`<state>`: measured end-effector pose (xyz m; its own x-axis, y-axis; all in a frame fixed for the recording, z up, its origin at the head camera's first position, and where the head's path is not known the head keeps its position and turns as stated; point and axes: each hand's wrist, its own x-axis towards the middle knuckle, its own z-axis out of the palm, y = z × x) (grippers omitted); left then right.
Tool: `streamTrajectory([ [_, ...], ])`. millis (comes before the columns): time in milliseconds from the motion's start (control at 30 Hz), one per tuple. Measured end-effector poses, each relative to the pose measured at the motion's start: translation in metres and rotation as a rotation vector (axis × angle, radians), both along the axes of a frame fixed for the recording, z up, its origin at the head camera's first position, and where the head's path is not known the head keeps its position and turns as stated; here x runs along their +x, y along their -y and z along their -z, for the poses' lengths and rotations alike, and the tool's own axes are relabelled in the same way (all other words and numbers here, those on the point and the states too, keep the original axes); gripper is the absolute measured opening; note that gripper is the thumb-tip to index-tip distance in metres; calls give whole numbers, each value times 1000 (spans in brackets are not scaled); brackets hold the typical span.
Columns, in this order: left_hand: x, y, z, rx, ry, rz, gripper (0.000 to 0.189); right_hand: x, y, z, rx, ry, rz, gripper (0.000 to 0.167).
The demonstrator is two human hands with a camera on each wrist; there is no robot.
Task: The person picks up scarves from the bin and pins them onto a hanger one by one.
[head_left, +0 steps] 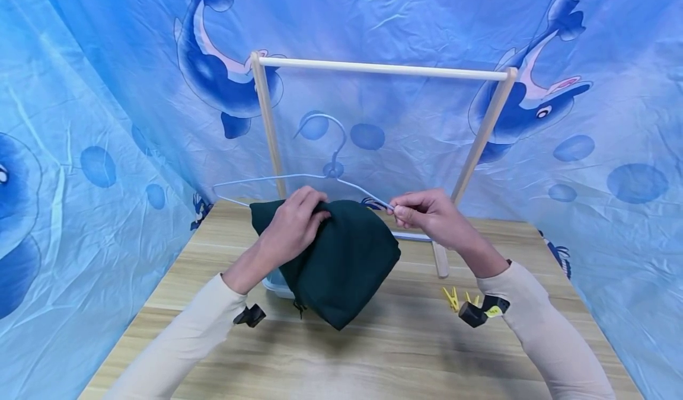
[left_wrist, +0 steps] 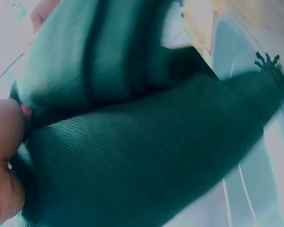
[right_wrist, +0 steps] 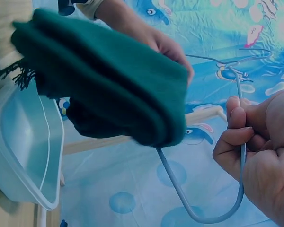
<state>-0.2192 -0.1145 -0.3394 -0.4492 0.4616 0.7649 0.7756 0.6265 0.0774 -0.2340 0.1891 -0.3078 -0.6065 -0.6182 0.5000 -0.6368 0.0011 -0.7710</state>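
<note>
A dark green fringed scarf point(head_left: 347, 264) hangs in folds from my left hand point(head_left: 290, 225), which grips its upper edge. My right hand point(head_left: 427, 213) pinches the right shoulder of a light blue wire hanger point(head_left: 333, 167), whose hook points up. In the right wrist view, the scarf point(right_wrist: 109, 80) overlaps the hanger's lower bar, and the looped end of the hanger point(right_wrist: 215, 220) shows below my right hand point(right_wrist: 260, 142). Dark tassels point(left_wrist: 267, 61) dangle from one end in the left wrist view. Cloth hides part of the bar and some left fingertips.
Behind the hands stands a wooden rack with a white top rail point(head_left: 384, 68). A pale blue plastic tub point(head_left: 278, 286) sits under the scarf, mostly covered in the head view. Yellow clothespins point(head_left: 451, 299) lie on the wooden table point(head_left: 341, 370) at right. Blue dolphin-print curtains surround the table.
</note>
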Motion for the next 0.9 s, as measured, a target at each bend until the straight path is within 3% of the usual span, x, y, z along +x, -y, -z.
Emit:
streamTrajectory([
  [167,4,-4,-4,111,27,-135,17,1,3,2,-4,61,-20,21],
  [300,7,-8,-8,194,95,-267,19,1,5,3,3,58,-28,23],
  [433,7,-9,-12,259,157,-334,22,1,8,5,3,45,-51,23],
  [600,6,-11,-15,279,166,-352,23,0,11,7,-5,34,-64,22],
  [733,4,-12,-16,218,168,-358,24,1,14,7,-9,43,-56,22],
  [900,2,-11,-10,75,106,-269,22,3,17,4,-27,89,31,23],
])
